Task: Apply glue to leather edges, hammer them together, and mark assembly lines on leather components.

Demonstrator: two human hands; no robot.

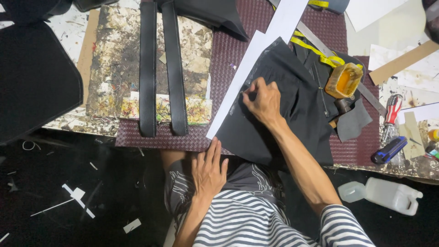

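A black fabric piece (283,114) lies on a maroon woven mat (228,55) at the bench's front edge. A long white paper strip (256,55) runs diagonally along the fabric's left edge. My right hand (261,100) rests on the fabric beside the strip, fingers pinched on a small marking tool that is mostly hidden. My left hand (208,171) lies flat with fingers spread, its fingertips at the strip's lower end and the mat's front edge.
Two black straps (162,68) lie side by side over a paint-stained board (114,59). A yellow tape measure (315,50), an amber glue tub (343,80), a metal ruler (370,96), a screwdriver (392,110) and a blue utility knife (388,150) sit right. A white jug (388,194) lies on the floor.
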